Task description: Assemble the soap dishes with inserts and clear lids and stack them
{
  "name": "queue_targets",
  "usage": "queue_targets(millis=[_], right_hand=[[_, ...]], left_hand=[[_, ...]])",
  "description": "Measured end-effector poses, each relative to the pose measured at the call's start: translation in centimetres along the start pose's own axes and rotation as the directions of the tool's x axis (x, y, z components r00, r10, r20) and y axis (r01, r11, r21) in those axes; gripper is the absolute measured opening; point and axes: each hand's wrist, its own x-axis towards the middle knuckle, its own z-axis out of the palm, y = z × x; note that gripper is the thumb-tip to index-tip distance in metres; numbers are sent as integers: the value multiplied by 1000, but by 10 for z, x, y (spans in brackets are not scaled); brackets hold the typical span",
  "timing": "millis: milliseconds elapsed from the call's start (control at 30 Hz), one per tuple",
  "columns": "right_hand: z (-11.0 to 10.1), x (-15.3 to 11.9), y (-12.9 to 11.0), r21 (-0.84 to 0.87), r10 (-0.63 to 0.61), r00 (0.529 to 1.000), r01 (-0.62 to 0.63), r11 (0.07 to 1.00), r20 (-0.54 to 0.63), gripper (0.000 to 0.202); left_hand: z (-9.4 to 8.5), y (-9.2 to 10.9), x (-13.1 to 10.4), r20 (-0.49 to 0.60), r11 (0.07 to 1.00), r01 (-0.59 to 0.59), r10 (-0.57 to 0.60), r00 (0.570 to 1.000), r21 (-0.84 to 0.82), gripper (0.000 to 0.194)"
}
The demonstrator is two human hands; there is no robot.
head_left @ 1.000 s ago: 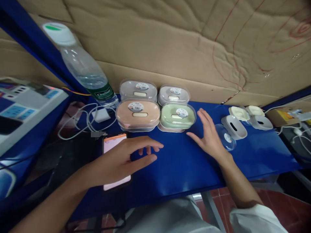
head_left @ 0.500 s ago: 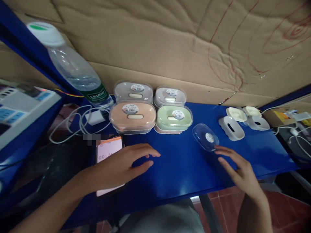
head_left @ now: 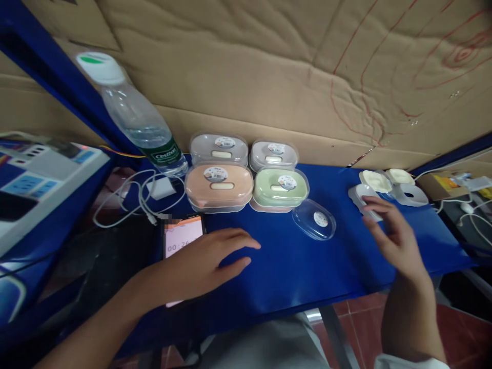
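My left hand (head_left: 225,259) hovers over the front of the table beside the phone (head_left: 184,236), holding nothing, its thumb and fingers apart. At the right, my right hand (head_left: 394,238) reaches over a grey oval soap box base (head_left: 358,196) and partly hides it. Its fingers are apart; whether they touch the base I cannot tell. Between my hands lies a clear plastic lid (head_left: 313,220) with a round sticker. Behind it stand lidded soap boxes in stacks, an orange one (head_left: 200,187), a green one (head_left: 269,195) and grey ones (head_left: 234,145) at the back.
Cream inserts (head_left: 373,180) and another grey base (head_left: 409,195) lie at the right end of the blue table (head_left: 277,266). A water bottle (head_left: 144,123), a white cable (head_left: 125,192) and a power strip (head_left: 42,179) are at the left. A cardboard wall (head_left: 230,66) rises behind.
My right hand has left the clear lid and moved right and away from me to the grey base. The lid now lies closer to the green box. My left hand stays nearly still.
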Motion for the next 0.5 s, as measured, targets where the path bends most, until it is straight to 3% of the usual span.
queue_targets(millis=[33, 67, 100, 167, 233, 300, 367, 500], right_hand=[[-4, 0, 4, -32, 27, 994, -30, 999, -102, 20], [-4, 1, 7, -72, 34, 991, -43, 996, -128, 23], [-1, 1, 7, -111, 26, 997, -34, 993, -74, 29], [14, -2, 3, -158, -5, 989, 29, 987, 149, 46], [32, -9, -8, -165, -36, 945, 94, 982, 325, 60], [42, -15, -17, -142, -53, 913, 120, 983, 405, 62], [39, -17, -18, -106, -45, 918, 94, 990, 394, 60], [15, -7, 14, -228, 30, 986, 8, 974, 162, 61]], left_hand=[[0, 1, 0, -3, 1000, -5, 5, 1000, 12, 31], [1, 2, -1, -2, 1000, -8, 9, 1000, 20, 31], [1, 4, -1, 4, 1000, -11, 11, 1000, 23, 31], [1, 6, -1, 12, 1000, -15, 14, 1000, 25, 31], [2, 6, 0, 22, 999, -20, 20, 1000, 24, 32], [2, 5, 1, 21, 999, -37, 37, 999, 19, 31], [3, 2, 2, 8, 999, -48, 48, 999, 12, 30], [6, -2, 1, -10, 998, -56, 56, 998, 23, 30]])
